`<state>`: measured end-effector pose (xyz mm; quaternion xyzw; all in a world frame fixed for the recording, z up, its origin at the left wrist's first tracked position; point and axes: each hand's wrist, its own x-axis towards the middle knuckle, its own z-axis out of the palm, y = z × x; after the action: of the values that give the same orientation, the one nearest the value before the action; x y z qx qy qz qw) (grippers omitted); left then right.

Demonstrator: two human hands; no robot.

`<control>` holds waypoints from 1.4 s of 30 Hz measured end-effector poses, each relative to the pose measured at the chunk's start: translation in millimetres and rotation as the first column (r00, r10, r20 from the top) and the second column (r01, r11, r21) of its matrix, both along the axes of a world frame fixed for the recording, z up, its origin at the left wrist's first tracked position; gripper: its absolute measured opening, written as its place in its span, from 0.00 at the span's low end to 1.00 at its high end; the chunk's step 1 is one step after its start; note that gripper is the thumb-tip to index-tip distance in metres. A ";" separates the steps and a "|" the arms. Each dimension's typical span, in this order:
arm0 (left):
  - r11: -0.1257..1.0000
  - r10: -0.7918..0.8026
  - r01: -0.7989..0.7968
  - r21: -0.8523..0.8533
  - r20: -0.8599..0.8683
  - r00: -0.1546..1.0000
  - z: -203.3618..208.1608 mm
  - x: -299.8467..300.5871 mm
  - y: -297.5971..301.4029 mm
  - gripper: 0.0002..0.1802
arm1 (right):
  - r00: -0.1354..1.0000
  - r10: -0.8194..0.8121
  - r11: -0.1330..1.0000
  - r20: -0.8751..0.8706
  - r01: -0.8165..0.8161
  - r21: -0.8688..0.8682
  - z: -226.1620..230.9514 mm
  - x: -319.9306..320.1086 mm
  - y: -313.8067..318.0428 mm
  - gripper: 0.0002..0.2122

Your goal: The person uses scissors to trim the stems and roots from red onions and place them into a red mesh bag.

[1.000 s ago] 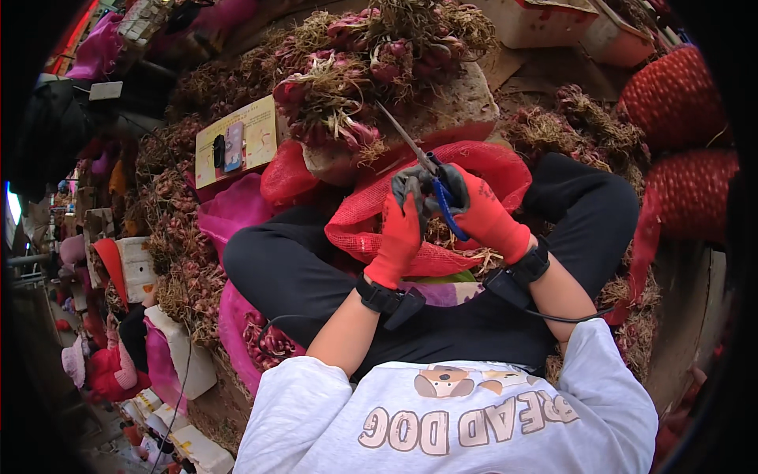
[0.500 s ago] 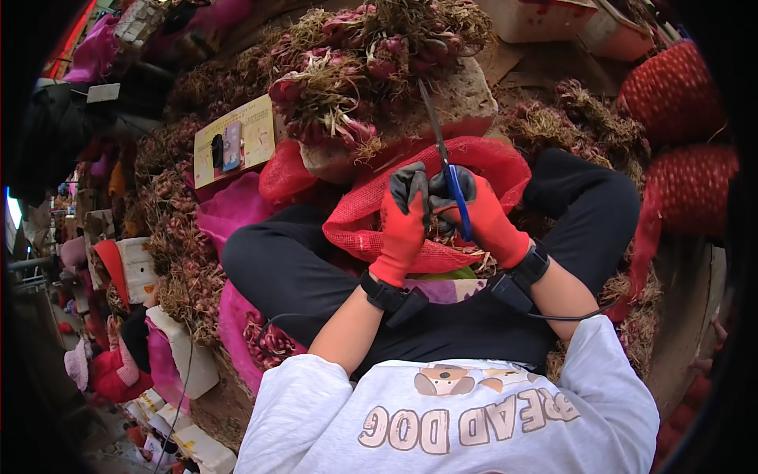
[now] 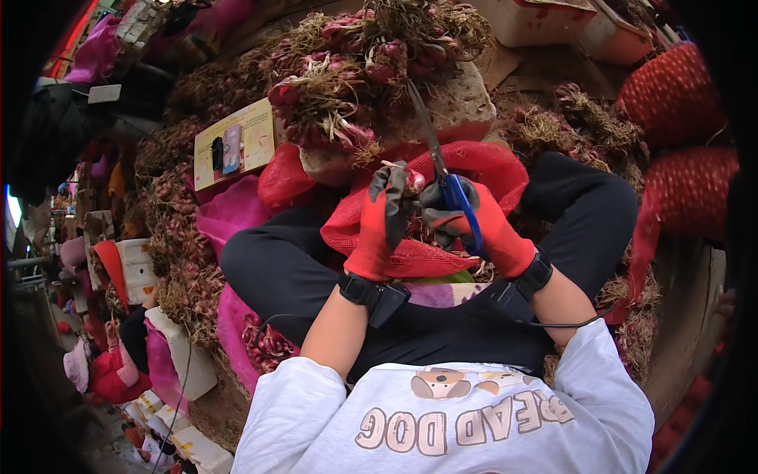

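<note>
My left hand [image 3: 381, 217], in a red and dark grey glove, is closed on a small pinkish shallot [image 3: 414, 181] that shows at its fingertips. Close to its right, my right hand [image 3: 482, 221] in a matching glove grips blue-handled scissors [image 3: 460, 197]. Their long blades point up and away, and the fingers partly hide the handles. Beneath both hands lies an open red mesh bag [image 3: 347, 229] between my legs. Just beyond it, a heap of shallots [image 3: 332, 95] with dry roots and tops rests on a worn pale block [image 3: 466, 99].
Left of the block, a yellowish board [image 3: 254, 130] carries a phone [image 3: 231, 148] and a small black object. More shallots [image 3: 185, 276] spread along the left, beside pink mesh [image 3: 225, 209]. Full red mesh sacks [image 3: 675, 95] stand at right. A plastic crate [image 3: 541, 20] sits at the far side.
The shallot now shows at my left fingertips. My left hand has shifted slightly left and nearer me; the right hand and scissors have turned a little, handles moving nearer me.
</note>
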<state>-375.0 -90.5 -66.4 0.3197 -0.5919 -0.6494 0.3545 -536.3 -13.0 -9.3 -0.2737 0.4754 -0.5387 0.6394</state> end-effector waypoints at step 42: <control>0.997 0.044 -0.057 0.046 0.240 0.970 135.6 90.9 36.2 0.19 | 0.093 -0.177 0.965 -0.980 -0.179 -0.192 50.8 -45.3 6.7 0.14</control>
<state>-284.1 -54.3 69.2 0.4198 -0.6047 -0.6123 0.2885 -581.7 -6.4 41.5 -0.6467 0.7050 -0.2701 0.1089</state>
